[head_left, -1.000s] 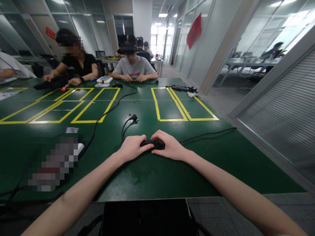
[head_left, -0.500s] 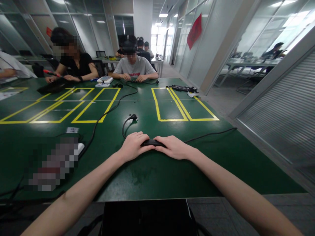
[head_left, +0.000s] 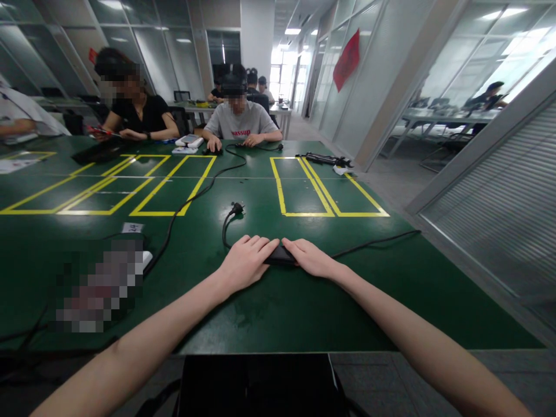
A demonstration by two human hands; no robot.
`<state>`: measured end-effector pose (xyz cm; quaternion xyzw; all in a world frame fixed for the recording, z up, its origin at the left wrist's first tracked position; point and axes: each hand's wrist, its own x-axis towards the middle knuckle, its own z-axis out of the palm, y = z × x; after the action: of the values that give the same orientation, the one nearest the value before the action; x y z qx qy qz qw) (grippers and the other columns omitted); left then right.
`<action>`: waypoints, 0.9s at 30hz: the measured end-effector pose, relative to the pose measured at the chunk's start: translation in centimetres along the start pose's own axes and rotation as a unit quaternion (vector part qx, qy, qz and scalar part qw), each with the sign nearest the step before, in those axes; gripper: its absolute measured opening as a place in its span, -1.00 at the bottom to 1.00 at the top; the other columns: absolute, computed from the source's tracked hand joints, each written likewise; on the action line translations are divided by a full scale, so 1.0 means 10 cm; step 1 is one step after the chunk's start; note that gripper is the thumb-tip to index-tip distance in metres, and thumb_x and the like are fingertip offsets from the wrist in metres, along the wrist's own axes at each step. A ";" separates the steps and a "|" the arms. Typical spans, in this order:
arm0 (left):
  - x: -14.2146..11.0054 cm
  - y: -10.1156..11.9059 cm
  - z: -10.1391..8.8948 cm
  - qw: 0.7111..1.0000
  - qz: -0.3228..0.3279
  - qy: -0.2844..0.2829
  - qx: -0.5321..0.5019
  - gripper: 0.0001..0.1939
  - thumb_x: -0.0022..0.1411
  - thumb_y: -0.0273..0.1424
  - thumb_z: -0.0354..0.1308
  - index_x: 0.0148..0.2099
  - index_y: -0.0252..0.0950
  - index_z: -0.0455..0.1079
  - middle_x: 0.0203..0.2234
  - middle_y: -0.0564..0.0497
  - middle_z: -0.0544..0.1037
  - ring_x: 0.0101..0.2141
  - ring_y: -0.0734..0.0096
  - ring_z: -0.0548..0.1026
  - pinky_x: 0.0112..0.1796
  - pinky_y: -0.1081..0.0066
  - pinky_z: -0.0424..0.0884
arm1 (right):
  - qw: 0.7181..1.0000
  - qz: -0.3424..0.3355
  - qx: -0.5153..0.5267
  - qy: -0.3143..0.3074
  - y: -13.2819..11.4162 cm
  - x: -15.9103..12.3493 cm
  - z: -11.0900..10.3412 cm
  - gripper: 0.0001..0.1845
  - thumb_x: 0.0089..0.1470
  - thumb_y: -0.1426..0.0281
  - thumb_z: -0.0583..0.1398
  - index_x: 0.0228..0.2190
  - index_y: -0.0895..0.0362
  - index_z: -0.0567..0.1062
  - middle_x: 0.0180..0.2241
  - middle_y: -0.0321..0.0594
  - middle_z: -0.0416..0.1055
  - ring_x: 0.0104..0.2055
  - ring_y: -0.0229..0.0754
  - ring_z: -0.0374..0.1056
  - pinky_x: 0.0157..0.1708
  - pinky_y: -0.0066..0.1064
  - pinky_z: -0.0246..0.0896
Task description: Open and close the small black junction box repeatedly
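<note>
Near the front of the green table, a black power adapter (head_left: 281, 255) lies between my two hands. My left hand (head_left: 245, 263) holds its left end, fingertips over the top. At the other end my right hand (head_left: 310, 256) grips it, with the thumb and fingers close to the left fingertips. Both ends of the adapter are hidden under my hands. On the left a short cord curves away to a black plug (head_left: 237, 208) on the tabletop. From the right side a black cable (head_left: 376, 242) runs toward the table's right edge.
Yellow tape (head_left: 308, 214) marks rectangles on the green table (head_left: 347, 324). A long black cord (head_left: 171, 229) crosses at left, near a blurred-out object (head_left: 102, 286) and a small label (head_left: 132, 227). A folded black stand (head_left: 325, 159) lies far right. Co-workers sit opposite.
The adapter has turned in my hands, from a thin edge to a broader face showing. My left thumb has gone out of sight. Opposite, a co-worker's hand has moved onto a dark object.
</note>
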<state>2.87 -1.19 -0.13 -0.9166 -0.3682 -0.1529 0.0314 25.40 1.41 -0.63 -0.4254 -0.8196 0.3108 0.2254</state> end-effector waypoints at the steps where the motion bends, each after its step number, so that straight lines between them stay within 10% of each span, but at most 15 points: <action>1: 0.00 0.01 -0.01 1.000 -0.001 -0.006 0.005 -0.48 0.35 -0.43 0.17 0.32 -0.29 0.27 0.06 -0.22 0.56 -0.02 0.04 0.52 -0.02 0.13 0.35 | 1.000 0.003 -0.017 0.006 -0.01 -0.01 0.00 -0.28 0.42 -0.05 -0.17 -0.58 0.07 0.39 -0.57 -0.21 0.40 -0.49 -0.14 0.31 -0.42 -0.32 0.13; 7: -0.02 0.02 -0.04 1.000 -0.015 -0.025 -0.010 -0.55 0.38 -0.28 0.18 0.23 -0.34 0.35 0.00 -0.20 0.60 -0.06 0.02 0.51 -0.06 0.13 0.32 | 0.984 -0.120 -0.134 0.013 -0.07 -0.06 -0.03 -0.63 0.26 0.10 0.21 -0.03 0.06 0.49 -0.14 -0.10 0.59 -0.17 -0.02 0.50 -0.22 -0.31 0.26; 15: -0.02 -0.06 -0.05 0.997 -0.002 0.042 -0.064 -0.62 0.49 -0.20 0.04 0.17 -0.33 0.38 -0.07 -0.19 0.61 -0.11 0.11 0.56 -0.07 0.19 0.39 | 0.973 -0.100 -0.207 0.014 -0.10 -0.08 -0.05 -0.62 0.32 0.06 0.14 -0.21 0.11 0.52 -0.36 -0.09 0.58 -0.35 -0.04 0.49 -0.34 -0.34 0.17; 20: -0.04 -0.02 -0.08 0.997 0.053 0.039 -0.046 -0.65 0.54 -0.18 -0.04 0.07 -0.32 0.40 -0.16 -0.15 0.61 -0.17 0.18 0.55 -0.14 0.24 0.39 | 0.995 -0.069 0.042 -0.059 -0.06 -0.10 -0.09 -0.58 0.30 0.01 0.14 -0.08 0.09 0.44 -0.34 -0.21 0.53 -0.38 -0.15 0.46 -0.36 -0.38 0.27; 27: -0.02 -0.08 -0.11 0.993 0.074 0.089 -0.028 -0.53 0.49 -0.10 0.05 0.27 -0.27 0.35 -0.09 -0.13 0.62 -0.12 0.19 0.53 -0.07 0.21 0.35 | 0.944 0.027 0.283 -0.168 -0.07 -0.09 -0.10 -0.43 0.17 0.03 0.28 0.07 0.09 0.37 -0.30 -0.31 0.47 -0.59 -0.40 0.19 -0.62 -0.53 0.08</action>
<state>1.88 -0.98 0.84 -0.9246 -0.2911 -0.2409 0.0496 26.10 0.69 0.48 -0.3080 -0.7122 0.6023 0.1873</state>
